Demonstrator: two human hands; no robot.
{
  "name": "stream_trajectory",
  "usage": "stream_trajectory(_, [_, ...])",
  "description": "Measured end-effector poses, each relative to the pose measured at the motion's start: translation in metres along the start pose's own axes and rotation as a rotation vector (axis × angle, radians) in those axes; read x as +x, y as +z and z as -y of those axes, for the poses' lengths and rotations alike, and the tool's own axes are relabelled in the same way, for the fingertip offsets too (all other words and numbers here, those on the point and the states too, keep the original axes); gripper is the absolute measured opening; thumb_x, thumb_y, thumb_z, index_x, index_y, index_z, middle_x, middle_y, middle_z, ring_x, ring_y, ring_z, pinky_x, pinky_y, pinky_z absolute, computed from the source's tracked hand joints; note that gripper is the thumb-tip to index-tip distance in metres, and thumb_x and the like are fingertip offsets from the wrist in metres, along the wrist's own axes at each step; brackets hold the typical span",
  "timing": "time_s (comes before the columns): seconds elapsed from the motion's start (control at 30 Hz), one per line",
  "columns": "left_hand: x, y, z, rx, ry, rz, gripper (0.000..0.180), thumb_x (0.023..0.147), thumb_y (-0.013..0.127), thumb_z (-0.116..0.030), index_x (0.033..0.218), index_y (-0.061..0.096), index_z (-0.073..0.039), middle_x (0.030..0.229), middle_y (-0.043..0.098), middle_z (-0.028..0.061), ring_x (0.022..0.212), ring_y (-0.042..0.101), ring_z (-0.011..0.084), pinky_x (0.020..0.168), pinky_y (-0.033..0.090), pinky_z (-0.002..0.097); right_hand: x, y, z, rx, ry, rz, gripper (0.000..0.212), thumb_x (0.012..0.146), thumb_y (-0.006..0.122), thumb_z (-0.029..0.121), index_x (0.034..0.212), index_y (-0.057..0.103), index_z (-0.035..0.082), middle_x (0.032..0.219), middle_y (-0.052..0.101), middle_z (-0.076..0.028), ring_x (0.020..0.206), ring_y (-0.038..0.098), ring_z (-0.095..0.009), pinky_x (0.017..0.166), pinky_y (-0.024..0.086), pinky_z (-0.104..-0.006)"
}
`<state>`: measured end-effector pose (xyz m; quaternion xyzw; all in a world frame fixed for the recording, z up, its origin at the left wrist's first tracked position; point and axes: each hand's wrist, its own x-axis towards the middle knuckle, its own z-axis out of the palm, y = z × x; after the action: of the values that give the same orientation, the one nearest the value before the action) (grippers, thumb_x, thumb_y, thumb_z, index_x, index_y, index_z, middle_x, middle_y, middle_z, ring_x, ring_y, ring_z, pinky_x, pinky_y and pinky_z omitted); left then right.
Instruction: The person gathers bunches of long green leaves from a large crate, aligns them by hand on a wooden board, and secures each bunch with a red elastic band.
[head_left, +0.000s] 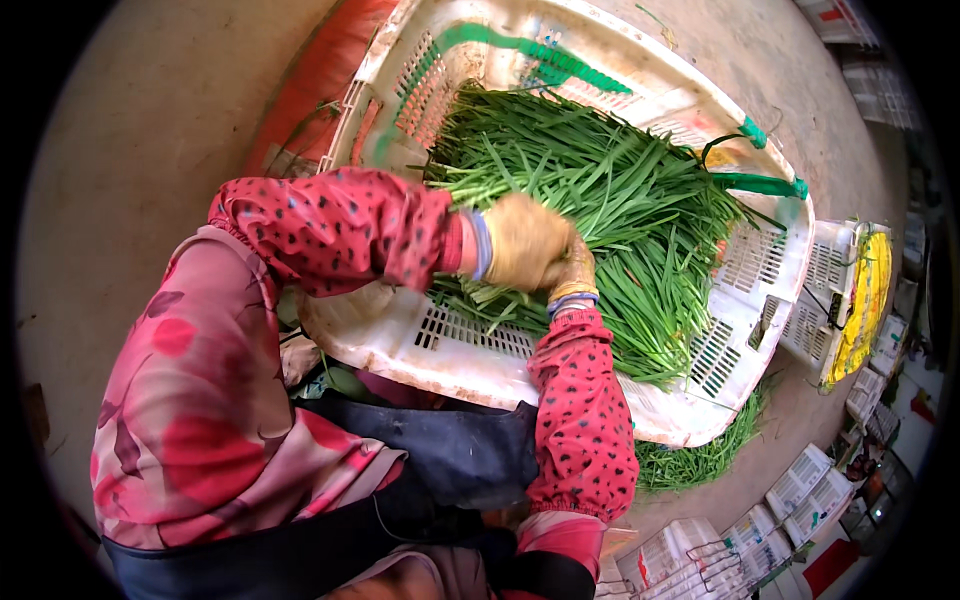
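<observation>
Chives [620,210] fill the white crate [440,340], frame centre. Left hand [522,240] and right hand [572,272], gloved, fingers curled shut around one bunch at the crate's near edge. Best to keep stems aligned and grip near the base.

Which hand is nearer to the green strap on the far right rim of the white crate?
Right. The right hand lies on the green chives, closer to the green strap; the left hand sits just left of it.

We cannot see our right hand's [572,272] fingers behind the gloved left hand [522,240], nor the crate's [470,350] bottom under the green stalks [610,210].
</observation>
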<state>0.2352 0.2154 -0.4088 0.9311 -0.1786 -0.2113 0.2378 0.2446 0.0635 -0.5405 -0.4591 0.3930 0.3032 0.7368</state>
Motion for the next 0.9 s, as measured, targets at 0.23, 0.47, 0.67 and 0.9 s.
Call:
stream_trajectory(0.23, [0.033, -0.022, 0.093, -0.258, -0.510, 0.134, 0.064, 0.088, 0.042, -0.053, 0.101, 0.062, 0.006, 0.105, 0.062, 0.0266, 0.104, 0.058, 0.0354, 0.088, 0.045, 0.0426, -0.028, 0.017, 0.010, -0.086, -0.077, 0.057, 0.039, 0.082, 0.065, 0.027, 0.113, 0.062, 0.003, 0.109, 0.061, -0.009, 0.093, 0.058, -0.022, 0.084, 0.047, -0.0343])
stream_trajectory(0.47, [0.031, -0.008, 0.064, -0.916, -0.581, 0.221, 0.038, 0.085, 0.056, -0.037, 0.092, 0.062, 0.000, 0.076, 0.062, 0.0114, 0.056, 0.063, 0.0232, 0.043, 0.053, 0.0380, -0.069, 0.027, 0.022, 0.201, 0.116, 0.234, 0.060, 0.083, 0.063, 0.047, 0.125, 0.052, 0.005, 0.123, 0.057, -0.012, 0.108, 0.056, -0.030, 0.097, 0.045, -0.0465])
stream_trajectory(0.67, [0.025, 0.008, 0.048, -1.195, -0.466, 0.376, 0.039, 0.088, 0.055, -0.035, 0.101, 0.060, 0.002, 0.079, 0.063, 0.0099, 0.063, 0.064, 0.0189, 0.052, 0.058, 0.0331, -0.098, 0.015, -0.009, 0.279, 0.116, 0.391, 0.068, 0.084, 0.067, 0.037, 0.134, 0.038, 0.002, 0.133, 0.048, -0.016, 0.112, 0.054, -0.028, 0.096, 0.046, -0.0443])
stream_trajectory(0.9, [0.028, -0.005, 0.041, -1.092, -0.321, 0.206, 0.031, 0.090, 0.051, -0.031, 0.087, 0.059, -0.001, 0.070, 0.059, 0.0050, 0.051, 0.058, 0.0170, 0.044, 0.052, 0.0287, -0.115, 0.015, 0.014, -0.113, -0.044, -0.060, 0.034, 0.077, 0.071, 0.019, 0.103, 0.062, -0.002, 0.092, 0.064, -0.009, 0.072, 0.062, -0.021, 0.067, 0.054, -0.0330])
